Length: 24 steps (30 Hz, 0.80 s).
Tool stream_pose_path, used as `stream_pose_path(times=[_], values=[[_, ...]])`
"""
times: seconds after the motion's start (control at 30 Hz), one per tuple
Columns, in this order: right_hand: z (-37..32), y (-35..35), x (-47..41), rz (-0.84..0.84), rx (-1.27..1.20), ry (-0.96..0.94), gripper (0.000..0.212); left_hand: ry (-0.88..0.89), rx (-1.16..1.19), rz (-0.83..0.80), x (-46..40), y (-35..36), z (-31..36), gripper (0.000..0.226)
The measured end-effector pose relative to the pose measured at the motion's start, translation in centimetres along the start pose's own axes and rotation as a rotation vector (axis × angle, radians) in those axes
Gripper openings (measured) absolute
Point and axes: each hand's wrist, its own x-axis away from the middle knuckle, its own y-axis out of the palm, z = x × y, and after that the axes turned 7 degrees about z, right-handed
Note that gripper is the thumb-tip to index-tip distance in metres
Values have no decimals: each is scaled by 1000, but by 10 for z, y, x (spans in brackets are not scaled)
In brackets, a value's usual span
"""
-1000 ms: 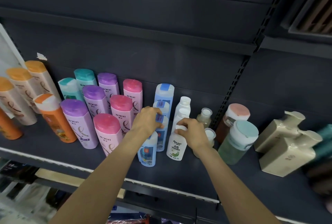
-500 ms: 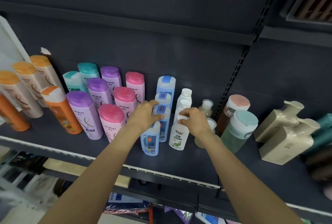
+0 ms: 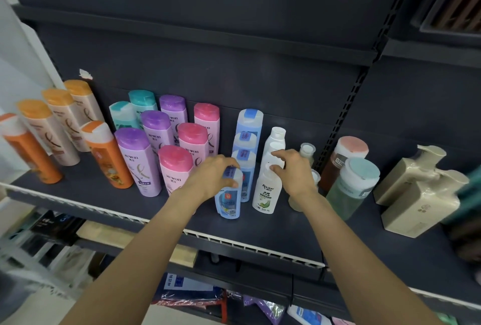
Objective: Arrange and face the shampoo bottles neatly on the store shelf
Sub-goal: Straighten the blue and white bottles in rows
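Note:
On the dark shelf a row of blue bottles runs front to back; my left hand grips the top of the front blue bottle. Just to its right stands a row of white bottles, and my right hand has its fingers on the cap of the front white bottle. Pink bottles, purple bottles, teal bottles and orange-capped bottles stand upright in rows to the left.
Right of the upright post stand brown and green jars and beige pump bottles. A small clear bottle sits behind my right hand. The shelf's white front rail runs below my arms, with packaged goods on a lower shelf.
The view has shifted a little. My left hand has slid from the second blue bottle forward onto the front one. My right hand's fingers stay at the front white bottle's cap.

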Motion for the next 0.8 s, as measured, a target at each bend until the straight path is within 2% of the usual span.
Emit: stream_pose_path(times=[0.1, 0.27, 0.37, 0.43, 0.47, 0.53, 0.6, 0.7, 0.8], values=[[-6, -7, 9, 51, -141, -12, 31, -4, 124, 141, 13, -14, 2, 39], [-18, -7, 25, -37, -302, 52, 24, -5, 371, 399, 37, -50, 14, 26], [-24, -5, 32, -90, -276, 120, 28, -2, 523, 458, 46, -63, 14, 28], [-27, -5, 36, -110, -264, 192, 41, 4, 625, 497, 51, -69, 12, 29], [-28, -5, 37, -113, -348, 269, 43, 6, 674, 516, 54, -71, 11, 30], [-33, -8, 40, -123, -696, 476, 39, -13, 774, 547, 59, -73, 11, 30], [-37, -13, 42, -122, -1019, 594, 37, -39, 860, 561, 63, -75, 10, 29], [-46, -20, 44, -104, -1232, 652, 32, -50, 942, 558, 68, -79, 10, 34], [-56, -27, 45, -33, -1312, 622, 25, -124, 992, 522, 69, -81, 8, 44]])
